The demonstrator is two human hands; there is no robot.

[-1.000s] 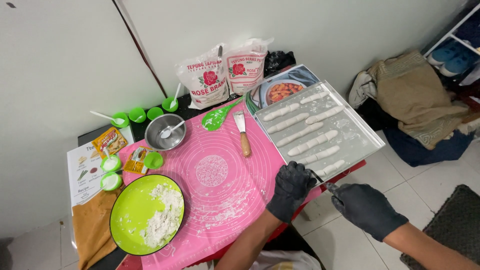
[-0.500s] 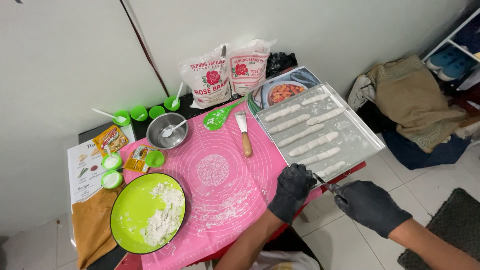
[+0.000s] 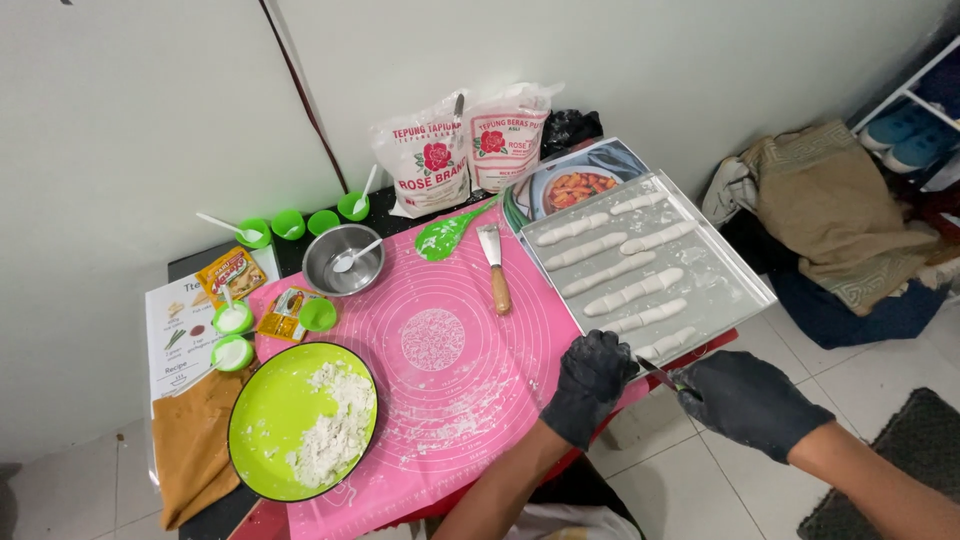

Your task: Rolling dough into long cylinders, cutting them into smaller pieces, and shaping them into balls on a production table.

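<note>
- Knife [image 3: 657,374] held in gloved right hand [image 3: 745,400], fist closed round handle; thin, stiff blade, light.
- Left hand [image 3: 592,368], loosely curled, appears empty, rests at baking tray [image 3: 745,285] corner.
- Dough sticks [image 3: 632,292] on tray: judged soft, easily deformed.

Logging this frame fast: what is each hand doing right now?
Left hand: closed, fingers curled, at the tray edge; contents cannot be told.
Right hand: closed on a knife.

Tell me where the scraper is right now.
In the head view the scraper lies on the pink mat, near its far edge, between the green spatula and the metal tray of dough sticks.
</note>
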